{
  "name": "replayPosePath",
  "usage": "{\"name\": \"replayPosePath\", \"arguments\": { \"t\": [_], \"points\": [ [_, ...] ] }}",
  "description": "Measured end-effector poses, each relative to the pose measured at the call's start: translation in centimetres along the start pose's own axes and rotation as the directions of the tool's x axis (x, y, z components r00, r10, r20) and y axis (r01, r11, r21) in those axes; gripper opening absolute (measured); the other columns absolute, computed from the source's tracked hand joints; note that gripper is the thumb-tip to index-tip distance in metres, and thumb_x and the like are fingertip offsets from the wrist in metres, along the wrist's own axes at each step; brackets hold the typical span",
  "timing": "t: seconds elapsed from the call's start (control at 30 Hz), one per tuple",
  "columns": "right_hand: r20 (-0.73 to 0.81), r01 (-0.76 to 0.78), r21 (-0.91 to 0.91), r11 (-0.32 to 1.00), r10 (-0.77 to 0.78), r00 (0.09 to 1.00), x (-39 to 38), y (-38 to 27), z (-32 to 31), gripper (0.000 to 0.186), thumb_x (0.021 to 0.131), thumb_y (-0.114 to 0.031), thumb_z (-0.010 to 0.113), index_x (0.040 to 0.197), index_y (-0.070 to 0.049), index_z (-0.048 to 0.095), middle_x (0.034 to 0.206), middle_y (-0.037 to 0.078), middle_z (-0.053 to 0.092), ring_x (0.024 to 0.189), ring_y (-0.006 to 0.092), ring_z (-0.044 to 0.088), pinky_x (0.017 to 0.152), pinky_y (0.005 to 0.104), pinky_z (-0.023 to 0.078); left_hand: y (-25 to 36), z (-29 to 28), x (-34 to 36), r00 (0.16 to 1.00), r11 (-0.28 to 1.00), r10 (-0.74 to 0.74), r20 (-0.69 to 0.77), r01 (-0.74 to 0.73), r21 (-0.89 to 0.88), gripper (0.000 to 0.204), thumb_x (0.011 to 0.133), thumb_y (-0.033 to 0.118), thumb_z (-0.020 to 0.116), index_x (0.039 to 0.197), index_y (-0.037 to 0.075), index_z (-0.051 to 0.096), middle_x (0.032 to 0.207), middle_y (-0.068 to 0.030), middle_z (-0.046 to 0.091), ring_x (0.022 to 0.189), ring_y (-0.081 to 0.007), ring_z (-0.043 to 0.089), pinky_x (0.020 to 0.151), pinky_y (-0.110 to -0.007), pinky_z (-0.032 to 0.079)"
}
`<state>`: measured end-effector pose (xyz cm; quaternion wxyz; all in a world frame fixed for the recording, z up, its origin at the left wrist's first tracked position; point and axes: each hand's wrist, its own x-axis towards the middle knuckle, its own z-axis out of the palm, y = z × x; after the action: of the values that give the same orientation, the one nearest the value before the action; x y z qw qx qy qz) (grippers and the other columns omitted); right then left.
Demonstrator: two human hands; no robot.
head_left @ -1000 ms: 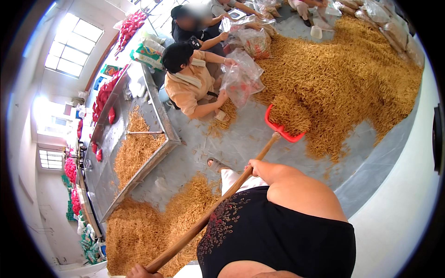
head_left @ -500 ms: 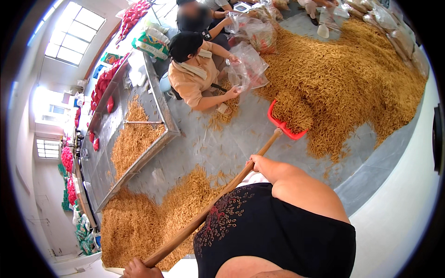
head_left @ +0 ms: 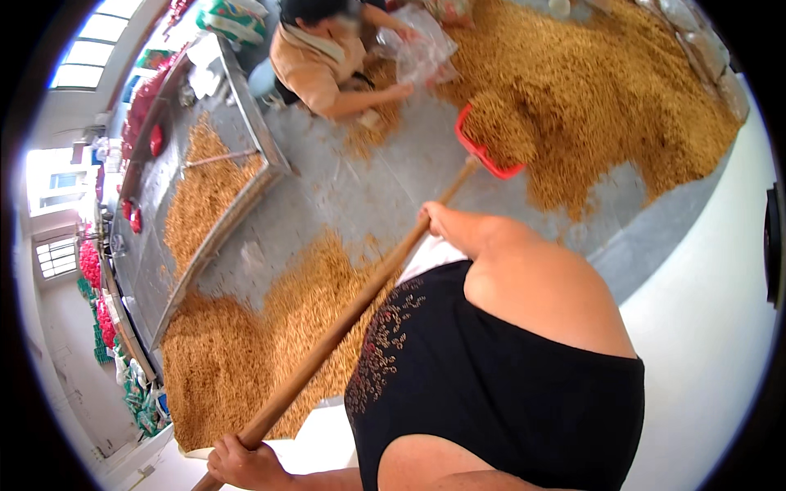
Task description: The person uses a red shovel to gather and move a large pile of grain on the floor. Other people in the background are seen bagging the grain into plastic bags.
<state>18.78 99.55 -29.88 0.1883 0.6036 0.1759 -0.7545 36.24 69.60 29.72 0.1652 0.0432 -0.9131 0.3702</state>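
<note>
Grey smooth floor, w/ golden-brown stick-like pieces heaped: red scoop-shaped blade, loaded, at heap's edge; L hand clasps rear of brown wooden handle, R hand clasps fwd; level blade shd limit spill.

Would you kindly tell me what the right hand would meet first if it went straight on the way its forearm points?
Past the wooden handle it grips, the right hand would probably meet the corner of the metal tray first, though depth and height are unclear.
</note>
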Motion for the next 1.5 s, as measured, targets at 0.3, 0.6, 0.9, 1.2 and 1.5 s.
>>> {"name": "replayPosePath", "arguments": {
  "t": [0.3, 0.6, 0.9, 1.2, 1.5],
  "points": [
    [-0.081, -0.164, 0.047, 0.985, 0.167, 0.983, -7.1, 8.3, 0.9, 0.004, 0.075, -0.004, 0.048, 0.073, -0.003, 0.045, 0.062, 0.01, 0.051, 0.053, 0.0231, 0.053, 0.053, 0.0339, 0.052, -6.4, 5.4, -6.8, 0.995, 0.997, -0.074, 0.063, 0.072, 0.031, 0.013, 0.06, 0.0, 0.06, 0.062, 0.006, 0.049, 0.063, -0.0072, 0.046, 0.068, -0.0291, 0.049, 0.075, -0.04, 0.039],
    [-0.302, 0.09, 0.054, 0.994, -0.07, 0.951, -3.4, 7.9, -0.8, 0.005, 0.074, -0.004, 0.048, 0.073, -0.006, 0.043, 0.062, 0.009, 0.046, 0.053, 0.0235, 0.051, 0.05, 0.0363, 0.05, -7.2, 12.9, -10.3, 0.942, 0.997, -0.044, 0.333, 0.061, -0.042, 0.009, 0.06, 0.003, 0.06, 0.067, 0.006, 0.055, 0.066, -0.0084, 0.053, 0.071, -0.0295, 0.051, 0.078, -0.041, 0.038],
    [-0.103, 0.023, -0.183, 0.983, -0.042, 0.994, -5.1, 12.3, -0.8, 0.013, 0.078, -0.007, 0.046, 0.09, -0.002, 0.044, 0.076, 0.016, 0.052, 0.067, 0.0299, 0.055, 0.065, 0.0457, 0.051, -11.8, 15.2, -12.8, 0.956, 0.985, -0.054, 0.288, 0.098, -0.141, 0.007, 0.06, -0.001, 0.055, 0.063, 0.004, 0.051, 0.066, -0.011, 0.053, 0.072, -0.0323, 0.05, 0.069, -0.043, 0.038],
    [-0.1, 0.021, -0.278, 0.96, -0.051, 0.994, -7.0, 15.1, 0.0, 0.011, 0.08, -0.01, 0.047, 0.088, -0.002, 0.046, 0.074, 0.015, 0.053, 0.067, 0.0295, 0.056, 0.063, 0.0425, 0.052, -13.1, 21.4, -20.9, 0.902, 0.956, -0.139, 0.409, 0.23, -0.181, 0.004, 0.062, 0.0, 0.055, 0.062, 0.002, 0.052, 0.065, -0.0126, 0.053, 0.072, -0.0351, 0.05, 0.072, -0.046, 0.038],
    [-0.162, 0.139, -0.472, 0.871, -0.241, 0.957, -11.5, 15.9, 2.2, 0.015, 0.081, -0.008, 0.053, 0.093, 0.0, 0.049, 0.077, 0.016, 0.056, 0.063, 0.0281, 0.059, 0.057, 0.0435, 0.053, -13.7, 24.5, -25.9, 0.784, 0.922, -0.189, 0.591, 0.348, -0.167, 0.007, 0.062, 0.0, 0.056, 0.068, 0.003, 0.058, 0.068, -0.0169, 0.056, 0.071, -0.0371, 0.052, 0.07, -0.046, 0.04]
  ]
}}
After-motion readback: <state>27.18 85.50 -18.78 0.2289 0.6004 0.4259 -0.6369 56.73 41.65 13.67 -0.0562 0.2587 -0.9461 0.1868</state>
